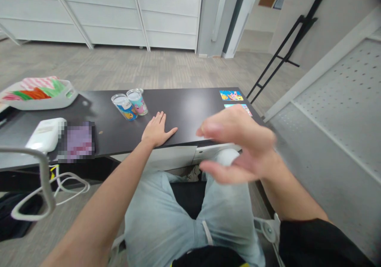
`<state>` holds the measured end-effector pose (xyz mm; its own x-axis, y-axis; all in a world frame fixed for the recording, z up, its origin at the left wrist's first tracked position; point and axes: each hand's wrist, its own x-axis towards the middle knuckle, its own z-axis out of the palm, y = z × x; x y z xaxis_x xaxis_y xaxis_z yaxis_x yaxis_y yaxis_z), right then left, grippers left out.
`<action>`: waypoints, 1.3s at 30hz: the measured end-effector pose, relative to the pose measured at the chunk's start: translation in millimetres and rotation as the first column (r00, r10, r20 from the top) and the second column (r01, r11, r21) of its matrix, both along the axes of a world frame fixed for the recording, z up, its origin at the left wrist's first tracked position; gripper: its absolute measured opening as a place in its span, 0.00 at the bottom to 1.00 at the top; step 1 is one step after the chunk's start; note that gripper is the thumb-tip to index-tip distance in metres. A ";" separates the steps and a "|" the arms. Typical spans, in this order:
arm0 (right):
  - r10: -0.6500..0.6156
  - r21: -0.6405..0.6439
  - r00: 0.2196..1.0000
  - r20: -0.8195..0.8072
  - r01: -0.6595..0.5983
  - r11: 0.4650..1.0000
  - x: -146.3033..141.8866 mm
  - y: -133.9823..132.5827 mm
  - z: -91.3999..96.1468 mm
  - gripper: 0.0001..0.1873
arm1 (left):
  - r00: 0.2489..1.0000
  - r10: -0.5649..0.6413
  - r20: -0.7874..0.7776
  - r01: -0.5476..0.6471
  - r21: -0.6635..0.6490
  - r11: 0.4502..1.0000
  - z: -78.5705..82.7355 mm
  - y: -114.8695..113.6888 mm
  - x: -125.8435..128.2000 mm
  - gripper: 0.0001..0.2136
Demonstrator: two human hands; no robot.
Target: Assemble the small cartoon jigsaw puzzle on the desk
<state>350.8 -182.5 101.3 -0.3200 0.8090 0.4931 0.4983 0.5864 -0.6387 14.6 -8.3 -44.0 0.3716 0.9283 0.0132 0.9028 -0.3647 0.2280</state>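
Note:
My left hand lies flat on the dark table near its front edge, fingers stretched out, holding nothing. Just beyond it stand two small clear cups with cartoon prints, side by side and slightly tilted. My right hand is raised in the air close to the camera, blurred by motion, thumb and fingers apart with nothing visible between them. Two colourful picture cards lie at the table's far right corner, partly hidden behind my right hand.
A white tray with striped red, green and pink items sits at the table's left end. A white device and a blurred-out patch lie near the left front edge. White cables hang below. A black stand leans at the right wall.

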 end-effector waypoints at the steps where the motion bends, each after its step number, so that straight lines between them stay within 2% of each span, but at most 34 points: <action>1: 0.008 0.101 0.997 0.081 -0.016 0.995 5.2 23.8 10.5 0.42 | 1.000 -0.003 0.006 0.003 0.007 1.000 -0.5 0.3 -0.9 0.53; 2: -0.039 0.176 0.983 0.181 0.007 0.984 13.3 49.0 13.2 0.35 | 1.000 -0.001 0.009 0.001 0.014 1.000 -1.1 0.7 -1.9 0.53; 3: -0.126 0.167 0.951 0.282 0.081 0.983 24.5 74.2 8.2 0.30 | 1.000 0.002 0.012 -0.002 0.021 1.000 -2.0 1.3 -3.0 0.53; 4: -0.225 0.079 0.896 0.383 0.211 0.974 39.0 98.0 -3.3 0.29 | 1.000 -0.003 0.016 0.003 0.024 1.000 -3.1 2.1 -4.0 0.52; 5: -0.313 -0.046 0.827 0.467 0.377 0.925 56.0 118.8 -19.4 0.30 | 0.999 -0.007 0.033 0.005 0.034 0.999 -4.0 3.0 -5.0 0.52; 7: -0.425 -0.133 0.736 0.528 0.566 0.814 93.3 147.6 -57.0 0.35 | 0.999 -0.001 0.046 -0.001 0.038 0.999 -5.0 5.0 -6.4 0.55; 10: -0.506 -0.186 0.632 0.587 0.713 0.676 138.0 158.4 -103.9 0.50 | 0.999 0.030 0.021 -0.030 0.023 0.999 -1.0 6.3 -6.5 0.60; 12: -0.529 -0.215 0.582 0.617 0.772 0.599 152.0 153.7 -122.2 0.50 | 1.000 -0.004 -0.031 0.003 -0.006 1.000 5.1 5.3 -5.7 0.63; 14: -0.529 -0.226 0.568 0.630 0.786 0.576 154.8 148.2 -131.8 0.51 | 0.996 -0.021 -0.087 0.018 -0.038 0.999 11.9 3.3 -4.4 0.65; 18: -0.514 -0.226 0.586 0.626 0.767 0.601 141.1 141.9 -137.5 0.56 | 0.992 -0.006 -0.129 0.001 -0.036 0.999 19.2 -0.7 -1.4 0.64; 21: -0.469 -0.245 0.640 0.608 0.714 0.656 123.0 135.4 -136.6 0.58 | 0.993 0.011 -0.114 -0.012 -0.011 1.000 19.1 -2.6 0.9 0.61; 24: -0.435 -0.252 0.698 0.569 0.652 0.716 108.7 125.8 -133.8 0.53 | 0.993 0.031 -0.113 -0.031 -0.003 1.000 18.0 -3.6 3.2 0.57; 28: -0.477 -0.248 0.712 0.515 0.656 0.713 107.9 119.1 -132.8 0.49 | 0.993 0.034 -0.116 -0.034 0.004 0.999 16.7 -3.8 4.5 0.55; 33: -0.449 -0.265 0.737 0.504 0.627 0.732 111.0 122.5 -137.4 0.45 | 0.994 0.029 -0.107 -0.027 0.020 0.999 14.6 -3.2 3.3 0.53; 36: -0.427 -0.267 0.750 0.505 0.606 0.749 99.6 123.1 -137.5 0.45 | 0.995 0.035 -0.089 -0.033 0.017 0.999 12.9 -2.5 3.2 0.54; 39: -0.364 -0.281 0.783 0.505 0.547 0.788 75.6 122.3 -136.2 0.46 | 0.996 0.046 -0.070 -0.046 0.002 0.999 11.7 -1.7 3.6 0.54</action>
<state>426.4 -60.2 -34.9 0.0466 0.9988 0.0138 0.8999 -0.0359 -0.4347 18.2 -9.9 -32.4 0.3287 0.9444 -0.0109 0.9323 -0.3226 0.1635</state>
